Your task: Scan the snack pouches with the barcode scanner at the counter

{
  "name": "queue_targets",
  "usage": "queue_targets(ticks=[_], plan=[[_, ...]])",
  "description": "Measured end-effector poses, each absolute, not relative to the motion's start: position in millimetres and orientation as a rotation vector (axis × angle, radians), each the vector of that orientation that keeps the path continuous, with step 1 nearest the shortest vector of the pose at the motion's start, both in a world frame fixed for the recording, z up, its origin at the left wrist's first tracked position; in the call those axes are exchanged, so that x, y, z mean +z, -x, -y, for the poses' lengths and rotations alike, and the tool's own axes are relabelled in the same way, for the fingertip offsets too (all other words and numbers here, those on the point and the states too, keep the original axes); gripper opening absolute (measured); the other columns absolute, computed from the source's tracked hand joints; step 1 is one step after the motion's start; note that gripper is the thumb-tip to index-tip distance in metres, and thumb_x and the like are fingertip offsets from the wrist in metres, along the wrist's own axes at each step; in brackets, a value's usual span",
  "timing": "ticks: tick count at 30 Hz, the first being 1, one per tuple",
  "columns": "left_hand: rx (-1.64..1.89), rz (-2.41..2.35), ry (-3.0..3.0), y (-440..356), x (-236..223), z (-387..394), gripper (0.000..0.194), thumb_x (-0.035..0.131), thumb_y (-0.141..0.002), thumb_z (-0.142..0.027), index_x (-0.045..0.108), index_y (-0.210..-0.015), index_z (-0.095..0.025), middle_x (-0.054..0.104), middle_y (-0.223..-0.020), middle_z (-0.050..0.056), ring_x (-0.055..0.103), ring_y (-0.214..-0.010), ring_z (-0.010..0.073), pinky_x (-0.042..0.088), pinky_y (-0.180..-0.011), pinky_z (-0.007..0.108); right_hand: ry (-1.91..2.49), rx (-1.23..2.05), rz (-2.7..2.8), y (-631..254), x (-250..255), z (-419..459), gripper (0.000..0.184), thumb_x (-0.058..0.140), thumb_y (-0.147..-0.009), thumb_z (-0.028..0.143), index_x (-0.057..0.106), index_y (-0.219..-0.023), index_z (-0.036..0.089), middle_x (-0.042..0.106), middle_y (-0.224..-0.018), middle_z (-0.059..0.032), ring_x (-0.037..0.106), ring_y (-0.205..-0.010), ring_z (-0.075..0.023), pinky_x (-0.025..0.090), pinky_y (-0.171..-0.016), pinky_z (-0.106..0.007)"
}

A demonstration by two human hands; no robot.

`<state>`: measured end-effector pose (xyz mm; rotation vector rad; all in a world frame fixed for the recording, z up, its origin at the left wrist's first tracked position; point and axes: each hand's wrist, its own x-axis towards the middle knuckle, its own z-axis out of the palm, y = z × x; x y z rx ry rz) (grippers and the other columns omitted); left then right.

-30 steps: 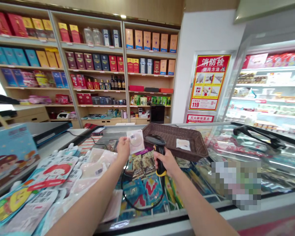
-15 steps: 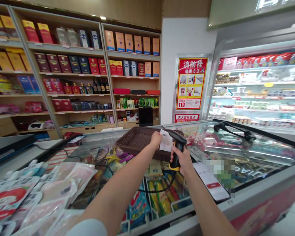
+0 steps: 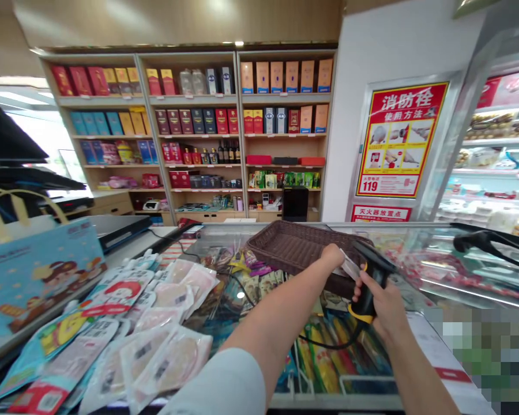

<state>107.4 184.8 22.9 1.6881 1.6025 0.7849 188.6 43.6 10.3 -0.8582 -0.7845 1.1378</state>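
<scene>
My left hand (image 3: 331, 257) reaches out over the brown wicker basket (image 3: 281, 245), its fingers closed on the edge of a small white packet (image 3: 350, 267). Just right of it, my right hand (image 3: 383, 302) is wrapped round the grip of a black and yellow barcode scanner (image 3: 374, 270). The scanner's head is close to the packet, which I see nearly edge-on. A black cable (image 3: 335, 346) curves down from the scanner's handle and passes behind my left forearm.
Below lies a glass-topped freezer with colourful packs. To the left are several flat clear packets (image 3: 173, 360), spouted pouches (image 3: 112, 291) and a blue carrier bag (image 3: 43, 276). A phone (image 3: 441, 357) rests at the right, and a black handle (image 3: 497, 245) sits on the glass.
The view has swung left, bringing the carrier bag into sight. The white packet has turned from facing me to nearly edge-on. Both hands keep their holds.
</scene>
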Motion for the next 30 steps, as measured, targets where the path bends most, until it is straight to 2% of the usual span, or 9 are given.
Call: queue_targets(ticks=[3,6,9,12,16,20,23,26,30], plan=[[0.812,-1.7,-1.776,-91.0,33.2,-169.0,0.027,0.056,-0.08,-0.011,0.069,-0.102,-0.006,0.066,-0.115,0.022,0.061,-0.111,0.0263,0.045,-0.095,0.032,0.867,1.134,0.794,-181.6,9.8,-41.9,0.055,0.088,-0.047,0.044,0.056,-0.083,0.018,0.056,-0.052,0.0048,0.05,-0.041,-0.01,0.046,-0.034,-0.021],[0.884,-1.742,-1.843,-56.2,43.0,-150.6,0.029,0.059,-0.081,-0.02,0.069,-0.106,-0.011,0.067,-0.116,0.016,0.061,-0.11,0.023,0.045,-0.095,0.029,0.861,1.162,0.826,-166.6,12.1,-39.1,0.053,0.087,-0.048,0.044,0.055,-0.082,0.018,0.056,-0.053,0.0051,0.049,-0.04,-0.0093,0.046,-0.035,-0.021],[0.937,-1.79,-1.897,-0.8,49.8,-128.5,0.023,0.068,-0.073,-0.021,0.071,-0.095,-0.015,0.071,-0.103,0.011,0.064,-0.098,0.0202,0.048,-0.088,0.027,0.861,1.224,0.877,-144.0,15.4,-36.6,0.052,0.087,-0.047,0.044,0.054,-0.077,0.017,0.056,-0.052,0.0051,0.049,-0.039,-0.0087,0.045,-0.034,-0.02],[0.876,-1.86,-1.906,68.7,53.6,-99.9,0.015,0.073,-0.064,-0.017,0.071,-0.079,-0.017,0.071,-0.081,0.006,0.066,-0.078,0.0187,0.05,-0.074,0.027,0.829,1.293,0.925,-116.9,18.0,-34.1,0.054,0.086,-0.049,0.044,0.056,-0.084,0.018,0.055,-0.053,0.0061,0.048,-0.039,-0.0088,0.044,-0.034,-0.02],[0.641,-2.207,-1.878,163.0,55.4,-53.0,0.016,0.08,-0.052,-0.015,0.065,-0.056,-0.018,0.065,-0.061,0.003,0.066,-0.071,0.0228,0.05,-0.071,0.03,0.785,1.378,0.974,-80.6,22.3,-27.8,0.057,0.085,-0.051,0.044,0.055,-0.092,0.019,0.055,-0.054,0.007,0.049,-0.04,-0.0091,0.044,-0.035,-0.021],[0.1,-2.53,-1.871,234.2,52.2,-9.8,0.027,0.081,-0.054,-0.029,0.07,-0.077,-0.018,0.072,-0.087,0.01,0.067,-0.093,0.0275,0.05,-0.082,0.032,0.755,1.453,1.039,-47.1,27.0,-22.7,0.058,0.084,-0.052,0.044,0.054,-0.095,0.018,0.054,-0.053,0.0079,0.048,-0.04,-0.0089,0.043,-0.035,-0.021],[-0.144,-2.598,-1.847,263.4,44.5,10.7,0.038,0.081,-0.054,-0.032,0.071,-0.086,-0.016,0.071,-0.099,0.017,0.064,-0.103,0.0327,0.049,-0.088,0.036,0.749,1.493,1.105,-22.5,27.1,-24.0,0.055,0.083,-0.055,0.043,0.053,-0.093,0.018,0.054,-0.052,0.0078,0.048,-0.04,-0.0091,0.043,-0.035,-0.021],[-0.14,-2.582,-1.837,275.4,37.3,20.8,0.041,0.081,-0.054,-0.032,0.07,-0.089,-0.016,0.069,-0.103,0.018,0.063,-0.104,0.0337,0.049,-0.086,0.036,0.731,1.517,1.169,-0.7,23.4,-27.3,0.049,0.081,-0.058,0.041,0.053,-0.092,0.018,0.054,-0.051,0.0076,0.048,-0.039,-0.0092,0.043,-0.035,-0.021],[-0.082,-2.521,-1.855,278.0,37.8,26.2,0.044,0.079,-0.054,-0.039,0.067,-0.093,-0.023,0.069,-0.105,0.012,0.063,-0.102,0.0305,0.048,-0.081,0.035,0.713,1.508,1.196,15.1,13.3,-29.2,0.044,0.078,-0.06,0.04,0.054,-0.09,0.019,0.053,-0.05,0.0073,0.046,-0.038,-0.0097,0.041,-0.034,-0.021]])
